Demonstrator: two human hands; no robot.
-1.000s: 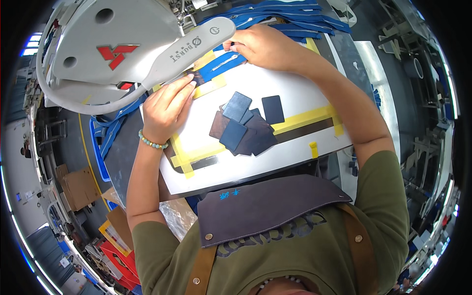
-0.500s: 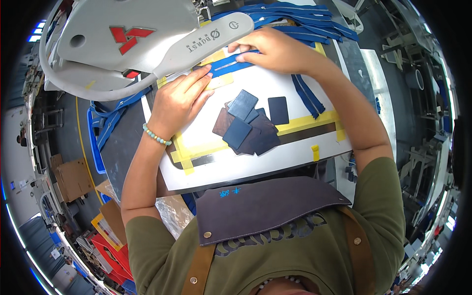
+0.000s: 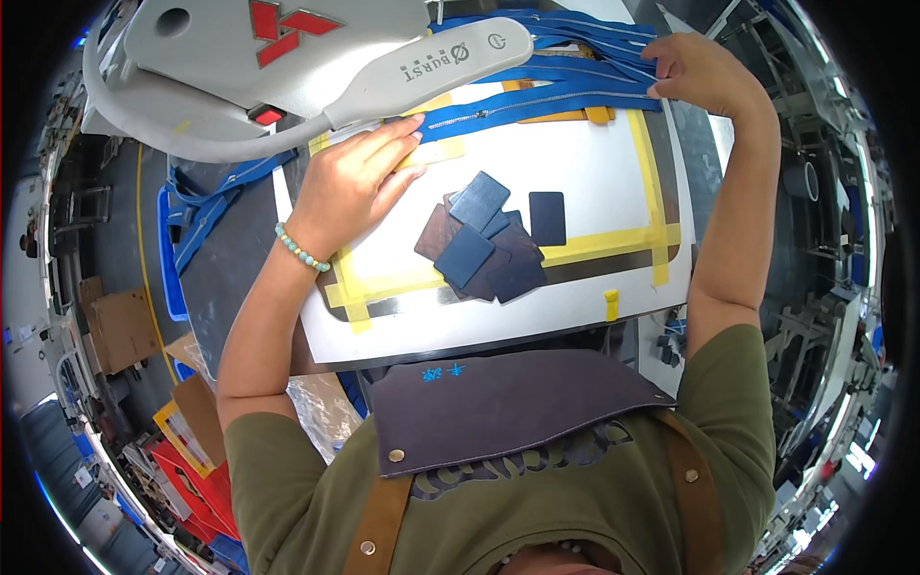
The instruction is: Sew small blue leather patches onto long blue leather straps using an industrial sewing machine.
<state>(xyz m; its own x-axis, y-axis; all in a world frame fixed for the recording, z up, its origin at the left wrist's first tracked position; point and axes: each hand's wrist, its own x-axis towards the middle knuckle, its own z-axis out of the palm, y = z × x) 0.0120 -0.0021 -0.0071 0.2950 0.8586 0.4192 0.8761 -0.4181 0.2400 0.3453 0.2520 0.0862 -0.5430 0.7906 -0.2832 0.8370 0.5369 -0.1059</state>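
Observation:
A blue zipper (image 3: 537, 103) with a metal slider lies stretched across the upper white board. My left hand (image 3: 364, 172) has its fingers laid out flat, the tips on the zipper's left end beside the grey machine (image 3: 316, 77); its thumb stands apart. At the zipper's right end my right hand (image 3: 714, 75) is curled, thumb and fingers closed on the tape. More blue zippers (image 3: 575, 31) lie side by side beyond it. Nearer me, a loose pile of dark rectangular pieces (image 3: 467, 257) rests on the board, with one dark piece (image 3: 547, 218) just right of it.
Yellow tape (image 3: 594, 244) borders the white board (image 3: 402, 345). The machine's grey bar (image 3: 431, 67) overhangs the work at upper left. Other zippers (image 3: 216, 216) spill over a blue bin (image 3: 171, 268) at left. A cardboard box (image 3: 120, 326) stands on the floor.
My right hand has moved from the middle of the zipper to its far right end. The zipper's right part, earlier hanging toward me, now lies straight. My left hand stays at the left end.

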